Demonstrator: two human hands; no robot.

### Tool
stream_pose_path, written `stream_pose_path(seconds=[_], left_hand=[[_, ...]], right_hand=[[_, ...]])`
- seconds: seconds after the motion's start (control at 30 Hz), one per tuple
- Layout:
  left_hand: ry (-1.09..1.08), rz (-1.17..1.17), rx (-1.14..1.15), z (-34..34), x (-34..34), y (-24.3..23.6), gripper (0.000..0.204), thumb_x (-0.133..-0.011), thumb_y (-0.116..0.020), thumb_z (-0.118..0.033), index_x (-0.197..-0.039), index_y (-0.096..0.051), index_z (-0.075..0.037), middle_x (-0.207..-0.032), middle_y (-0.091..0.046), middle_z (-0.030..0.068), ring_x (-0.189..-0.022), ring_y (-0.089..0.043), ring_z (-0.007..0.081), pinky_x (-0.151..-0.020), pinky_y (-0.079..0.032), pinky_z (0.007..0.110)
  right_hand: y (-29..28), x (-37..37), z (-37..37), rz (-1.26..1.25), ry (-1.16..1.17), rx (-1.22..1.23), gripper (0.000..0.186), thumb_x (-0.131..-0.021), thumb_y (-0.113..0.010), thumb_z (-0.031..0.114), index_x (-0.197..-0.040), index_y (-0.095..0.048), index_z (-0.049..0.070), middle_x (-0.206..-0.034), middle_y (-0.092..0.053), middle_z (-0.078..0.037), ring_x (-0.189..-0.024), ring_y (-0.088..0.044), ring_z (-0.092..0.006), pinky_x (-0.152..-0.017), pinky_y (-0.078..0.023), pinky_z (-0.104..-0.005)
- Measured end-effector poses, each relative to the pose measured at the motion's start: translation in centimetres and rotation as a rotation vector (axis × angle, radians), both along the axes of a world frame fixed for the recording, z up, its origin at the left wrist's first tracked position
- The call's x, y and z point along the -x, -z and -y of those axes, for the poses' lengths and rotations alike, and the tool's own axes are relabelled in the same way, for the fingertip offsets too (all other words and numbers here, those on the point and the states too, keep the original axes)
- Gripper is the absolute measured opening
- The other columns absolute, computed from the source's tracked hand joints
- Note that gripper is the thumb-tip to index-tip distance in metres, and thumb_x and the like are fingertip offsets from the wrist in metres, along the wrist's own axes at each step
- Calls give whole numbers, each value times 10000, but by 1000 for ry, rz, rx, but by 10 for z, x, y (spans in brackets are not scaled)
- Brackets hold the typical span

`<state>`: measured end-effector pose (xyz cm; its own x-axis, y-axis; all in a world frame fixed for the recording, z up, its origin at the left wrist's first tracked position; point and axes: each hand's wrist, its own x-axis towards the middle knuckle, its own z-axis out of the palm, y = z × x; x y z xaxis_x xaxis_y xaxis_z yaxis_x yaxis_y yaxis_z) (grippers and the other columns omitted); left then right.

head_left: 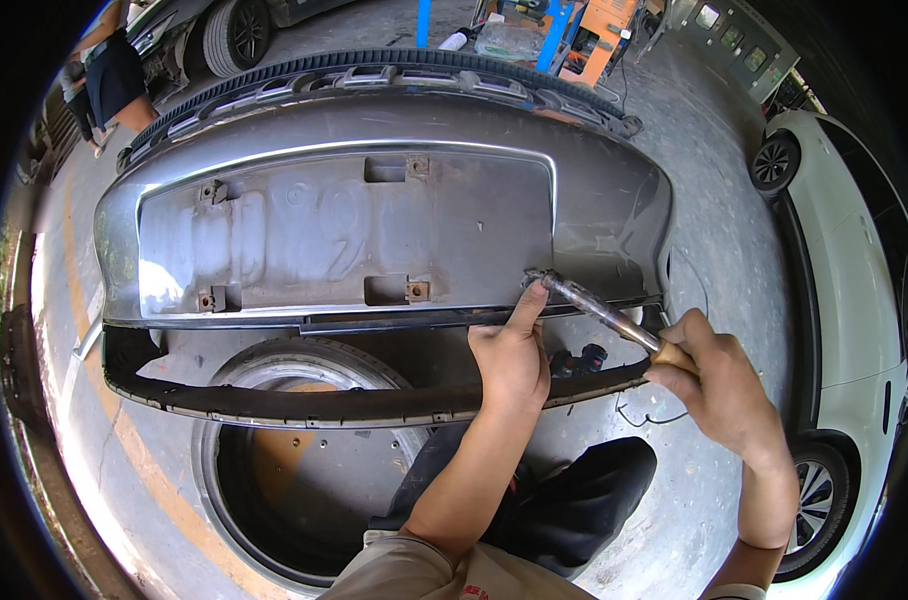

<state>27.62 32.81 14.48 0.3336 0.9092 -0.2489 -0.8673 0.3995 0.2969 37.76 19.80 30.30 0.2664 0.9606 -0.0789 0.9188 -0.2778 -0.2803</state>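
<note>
A dark grey car bumper (604,210) lies in front of me, with a recessed panel and several square cut-outs. My left hand (514,350) grips the bumper's lower edge near the panel's right corner; the thumb points up along its face and the other fingers are mostly hidden. In my right hand (719,380) is the wooden handle of a soldering iron (609,318) with a long metal shaft. It slants up to the left, its dark tip at the panel's lower right corner, right by my left thumb. Whether the tip touches the plastic I cannot tell.
A tire (219,470) lies on the floor under the bumper's near edge. A dark cord (654,418) trails below my right hand. To the right stands a white car (854,260). At the back are an orange cabinet (604,35), another car's wheel (236,38) and a person (119,75).
</note>
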Motion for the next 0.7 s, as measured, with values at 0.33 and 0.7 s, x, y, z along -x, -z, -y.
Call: stream_pose_path(seconds=[0.33,0.7], left_hand=[[-6,-6,-5,-1,2,-2,382,-883,-706,113,-1234,-580,27,-1185,-654,121,-1056,-657,209,-967,-530,333],[18,-13,6,0,5,-5,422,-872,-711,114,-1250,-572,-8,-1187,-651,91,-1062,-648,196,-975,-515,333]], right_hand=[[-8,3,-4,37,-16,-18,327,-895,-754,127,-1013,-464,33,-802,-688,-216,-794,-698,-435,-673,-546,-465],[-20,7,-8,121,-21,-6,326,-877,-767,138,-997,-481,36,-738,-661,-185,-716,-668,-412,-645,-512,-471]])
